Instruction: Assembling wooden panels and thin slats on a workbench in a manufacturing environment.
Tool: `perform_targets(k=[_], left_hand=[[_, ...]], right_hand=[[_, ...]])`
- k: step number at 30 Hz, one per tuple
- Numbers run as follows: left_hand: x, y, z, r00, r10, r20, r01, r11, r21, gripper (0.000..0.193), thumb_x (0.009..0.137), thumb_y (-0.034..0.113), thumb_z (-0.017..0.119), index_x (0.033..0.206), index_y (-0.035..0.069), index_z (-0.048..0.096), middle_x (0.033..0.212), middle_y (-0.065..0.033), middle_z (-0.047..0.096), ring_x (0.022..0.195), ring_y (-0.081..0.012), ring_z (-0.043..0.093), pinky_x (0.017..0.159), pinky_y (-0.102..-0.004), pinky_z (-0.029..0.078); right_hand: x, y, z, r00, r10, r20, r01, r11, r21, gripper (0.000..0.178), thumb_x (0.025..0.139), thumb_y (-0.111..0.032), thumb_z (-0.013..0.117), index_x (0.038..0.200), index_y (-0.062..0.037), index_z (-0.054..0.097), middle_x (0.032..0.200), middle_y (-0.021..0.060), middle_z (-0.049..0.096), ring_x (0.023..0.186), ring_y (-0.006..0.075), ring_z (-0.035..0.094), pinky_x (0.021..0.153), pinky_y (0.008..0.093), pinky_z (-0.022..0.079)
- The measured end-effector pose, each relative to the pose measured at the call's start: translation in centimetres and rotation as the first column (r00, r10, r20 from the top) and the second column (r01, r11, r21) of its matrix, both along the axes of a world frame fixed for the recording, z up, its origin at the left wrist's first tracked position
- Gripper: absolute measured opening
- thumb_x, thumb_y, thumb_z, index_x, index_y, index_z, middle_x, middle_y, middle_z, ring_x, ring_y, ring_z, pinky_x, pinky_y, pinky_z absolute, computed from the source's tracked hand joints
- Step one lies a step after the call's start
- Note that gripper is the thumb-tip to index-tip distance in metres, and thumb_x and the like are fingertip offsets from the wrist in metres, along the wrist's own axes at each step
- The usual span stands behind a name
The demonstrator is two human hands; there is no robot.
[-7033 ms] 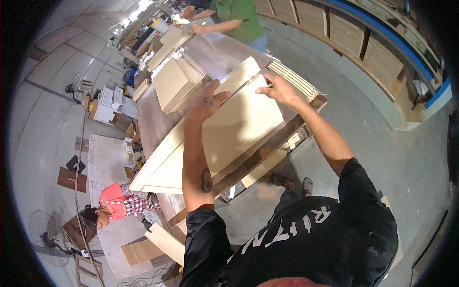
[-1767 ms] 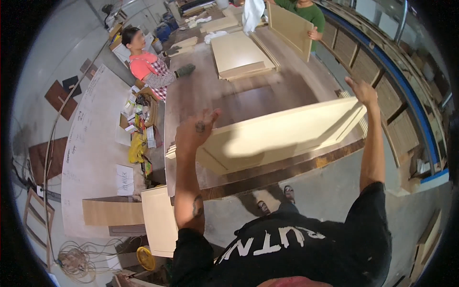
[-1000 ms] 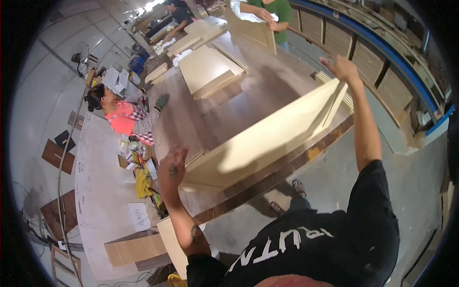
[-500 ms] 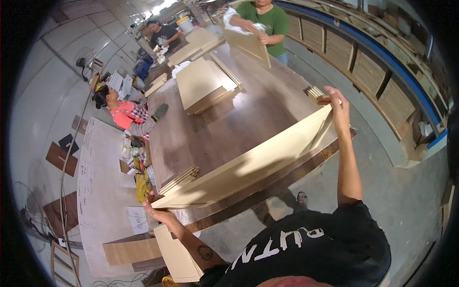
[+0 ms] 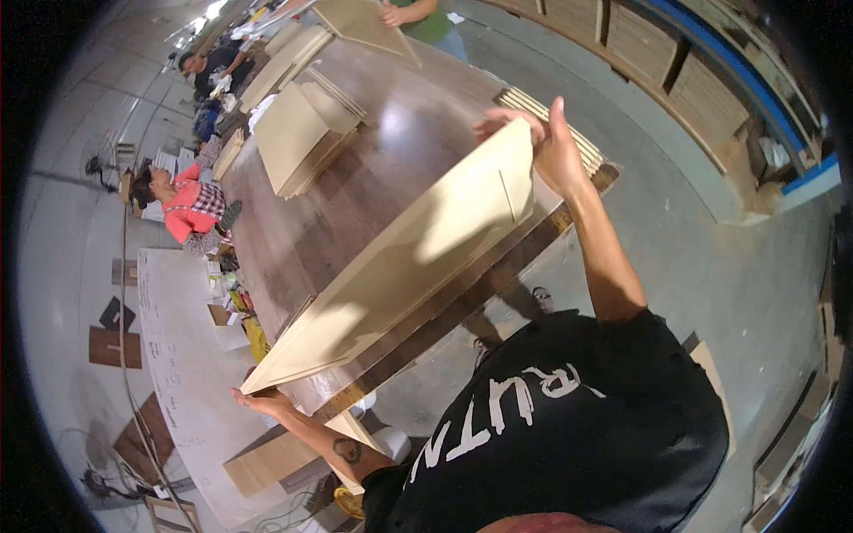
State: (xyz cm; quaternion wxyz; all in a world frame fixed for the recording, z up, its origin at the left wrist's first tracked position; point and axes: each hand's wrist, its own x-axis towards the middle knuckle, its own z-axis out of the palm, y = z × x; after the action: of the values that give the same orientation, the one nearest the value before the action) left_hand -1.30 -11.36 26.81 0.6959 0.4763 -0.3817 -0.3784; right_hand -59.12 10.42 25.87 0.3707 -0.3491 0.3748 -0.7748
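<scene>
A long cream-coloured board (image 5: 400, 266) is held tilted over the near edge of the brown worktable (image 5: 391, 169). My left hand (image 5: 265, 404) grips its lower left corner from beneath. At the upper right end, my right hand (image 5: 558, 160) is closed about the board's edge, thumb up and fingers partly behind it. Just beyond that hand lies a stack of cream strips (image 5: 577, 142) at the table's right corner. Another group of strips shows only as a sliver behind the board's left part.
Stacked cream panels (image 5: 289, 138) lie farther up the table. A person in green holds a panel (image 5: 369, 27) at the far end; a person in red (image 5: 191, 209) stands along the left side, another in dark clothing beyond. A blue-edged rack (image 5: 737, 89) runs along the right.
The board has turned to a steeper slant, its broad face showing more. My right hand has shifted its hold, uncovering the strips at the right. The whole view has also turned.
</scene>
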Motion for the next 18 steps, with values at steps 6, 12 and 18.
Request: perform_targets(k=[6,12,18], left_hand=[[-0.5,-0.5,0.2,1.000,-0.028,-0.011,0.029,0.998,0.062,0.072,0.090,0.059,0.040,0.132,0.002,0.040,0.131,-0.0180,0.047,0.121,-0.0321,0.046,0.102,-0.0455,0.036],[0.0,-0.1,0.0,0.990,-0.142,0.012,0.142,0.990,0.024,0.076,0.089,0.061,0.042,0.124,-0.006,0.048,0.121,-0.0192,0.055,0.113,-0.0342,0.052,0.098,-0.0465,0.040],[-0.2,-1.4,3.1,1.000,-0.011,-0.025,0.009,0.996,-0.090,0.061,0.090,0.051,0.042,0.127,0.003,0.048,0.123,-0.0162,0.054,0.114,-0.0325,0.052,0.097,-0.0484,0.040]], right_hand=[[1.0,-0.5,-1.7,0.901,-0.325,-0.288,0.412,0.848,0.332,0.075,0.088,-0.072,0.032,0.097,-0.0037,0.062,0.085,0.0104,0.059,0.081,0.0200,0.054,0.077,0.0342,0.042],[2.6,-0.7,0.5,0.830,-0.461,-0.314,0.551,0.766,0.331,0.065,0.084,-0.069,0.048,0.054,-0.0113,0.051,0.050,-0.0039,0.039,0.049,0.0089,0.037,0.048,0.0271,0.030],[1.1,-2.2,3.1,0.758,-0.518,-0.397,0.635,0.727,0.263,0.064,0.085,-0.065,0.049,0.071,-0.0036,0.062,0.059,0.0008,0.048,0.059,0.0104,0.047,0.057,0.0264,0.035]])
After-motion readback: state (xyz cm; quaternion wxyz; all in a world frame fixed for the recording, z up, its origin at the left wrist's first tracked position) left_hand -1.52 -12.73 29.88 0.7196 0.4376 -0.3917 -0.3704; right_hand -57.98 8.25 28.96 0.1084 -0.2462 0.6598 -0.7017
